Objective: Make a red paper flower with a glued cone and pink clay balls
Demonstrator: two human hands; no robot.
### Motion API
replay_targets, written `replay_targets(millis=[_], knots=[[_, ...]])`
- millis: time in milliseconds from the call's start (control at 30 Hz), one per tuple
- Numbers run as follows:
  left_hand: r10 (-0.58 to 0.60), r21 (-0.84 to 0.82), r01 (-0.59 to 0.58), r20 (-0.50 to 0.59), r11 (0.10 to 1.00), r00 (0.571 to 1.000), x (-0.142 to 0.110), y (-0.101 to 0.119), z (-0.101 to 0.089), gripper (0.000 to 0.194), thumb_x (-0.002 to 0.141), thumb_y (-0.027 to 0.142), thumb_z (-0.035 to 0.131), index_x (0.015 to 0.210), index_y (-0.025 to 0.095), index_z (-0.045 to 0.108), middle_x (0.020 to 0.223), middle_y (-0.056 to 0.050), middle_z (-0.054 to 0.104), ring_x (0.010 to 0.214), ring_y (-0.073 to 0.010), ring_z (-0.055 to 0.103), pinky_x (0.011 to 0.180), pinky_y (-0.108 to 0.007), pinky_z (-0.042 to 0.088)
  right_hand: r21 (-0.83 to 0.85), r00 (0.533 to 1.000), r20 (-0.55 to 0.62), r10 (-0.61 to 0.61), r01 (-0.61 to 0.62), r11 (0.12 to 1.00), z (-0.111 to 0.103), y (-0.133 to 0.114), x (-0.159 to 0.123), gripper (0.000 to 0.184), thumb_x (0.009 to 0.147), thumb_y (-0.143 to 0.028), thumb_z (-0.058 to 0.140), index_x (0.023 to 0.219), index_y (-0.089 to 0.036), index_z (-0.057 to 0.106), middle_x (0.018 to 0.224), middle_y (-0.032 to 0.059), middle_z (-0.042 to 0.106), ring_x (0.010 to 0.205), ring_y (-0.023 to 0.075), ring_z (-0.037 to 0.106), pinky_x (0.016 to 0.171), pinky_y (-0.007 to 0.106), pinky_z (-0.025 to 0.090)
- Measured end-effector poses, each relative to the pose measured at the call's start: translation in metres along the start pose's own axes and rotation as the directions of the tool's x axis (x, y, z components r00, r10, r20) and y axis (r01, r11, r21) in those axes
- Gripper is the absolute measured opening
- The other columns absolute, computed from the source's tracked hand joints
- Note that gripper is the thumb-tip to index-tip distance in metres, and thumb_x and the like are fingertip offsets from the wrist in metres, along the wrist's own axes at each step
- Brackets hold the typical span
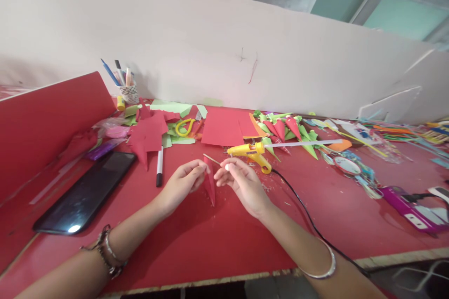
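Right hand (245,184): thumb and forefinger are pinching a thin wooden-looking stick (211,159) near one end, other fingers curling loosely. Left hand (185,180): thumb and forefinger are closing narrowly beside a red paper cone (210,189); whether they are gripping it, cannot tell. The cone is sitting between the hands, out from the middle of the table's near edge (196,282); cannot tell whether it is touching the surface.

Handling, as judged: a light pinch is suiting the stick, since hard squeezing is risking a snap. Steadying the cone by its wide end is probably working best; pressing mid-length is likely denting thin paper. Small wrist turns are serving better than arm sweeps. The yellow glue gun (249,150) is lying just beyond the right hand, nozzle pointing left, so the knuckles are needing care if it is hot. Its black cord (305,205) is running close by the right forearm; a sideways pull is risking a snag.

Looks: the cone is showing plain red, slim, tapering to a sharp tip that is pointing toward the near edge. Its wide end is lying partly behind the stick and fingers, so the opening is staying unreadable. The stick is slanting across that end, pale tan and straight.
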State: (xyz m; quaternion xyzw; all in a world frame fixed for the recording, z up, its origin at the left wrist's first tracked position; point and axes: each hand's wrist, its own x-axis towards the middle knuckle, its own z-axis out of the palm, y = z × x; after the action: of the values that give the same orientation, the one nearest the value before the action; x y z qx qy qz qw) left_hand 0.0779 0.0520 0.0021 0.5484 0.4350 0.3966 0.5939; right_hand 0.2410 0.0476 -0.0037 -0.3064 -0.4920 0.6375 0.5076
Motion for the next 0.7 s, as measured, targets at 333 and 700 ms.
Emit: replay_targets(millis=[333,700], knots=[[-0.007,-0.02,0.007,0.001,1.0,1.0,-0.0001,-0.0008,0.0001,0.025,0.085,0.036,0.04,0.068,0.017,0.044,0.048,0.008,0.029,0.043,-0.0065,0.02,0.042,-0.02,0.017,-0.082,1.0,-0.014,-0.003,0.002,0.997,0.0005,0.0,-0.0006,0.007,0.077,-0.026,0.058,0.08,-0.02,0.056,0.063,-0.0047,0.053,0.057,0.0059,0.048,0.058,0.021,0.038],[-0.01,-0.003,0.01,-0.004,1.0,1.0,-0.0003,0.0001,-0.0002,0.025,0.084,0.037,0.04,0.069,0.017,0.045,0.047,0.008,0.028,0.043,-0.0069,0.021,0.043,-0.021,0.017,0.016,0.999,-0.028,-0.022,0.023,1.0,0.0001,0.0008,-0.0004,0.022,0.086,-0.035,0.043,0.074,-0.02,0.05,0.054,-0.0038,0.056,0.047,0.0068,0.05,0.047,0.02,0.039]])
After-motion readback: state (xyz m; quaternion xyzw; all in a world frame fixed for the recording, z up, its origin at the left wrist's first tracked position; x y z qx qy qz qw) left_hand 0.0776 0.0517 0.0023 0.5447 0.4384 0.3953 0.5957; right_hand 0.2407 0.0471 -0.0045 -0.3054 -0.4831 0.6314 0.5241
